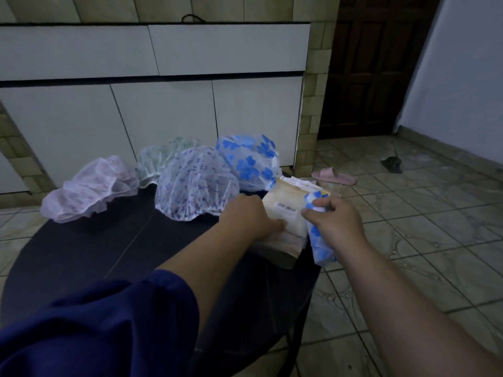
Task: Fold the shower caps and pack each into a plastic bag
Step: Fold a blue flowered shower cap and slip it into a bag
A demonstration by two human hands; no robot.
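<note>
My right hand [336, 221] grips a folded blue-flowered shower cap [319, 242] just off the right edge of the dark round table [95, 248]. My left hand [251, 217] rests on a stack of plastic bags [285, 210] at the table's right side, its fingertips pinching the top one. Several unfolded caps lie along the far edge: a pink one [91, 189], a pale green one [160, 157], a purple-patterned one [194, 185] and a blue-flowered one [249, 159].
White cabinet doors [163, 115] stand right behind the table. Tiled floor spreads to the right, with a pink slipper [333, 176] and a dark rag [392, 164] on it. A dark wooden door [370, 63] is at the back right.
</note>
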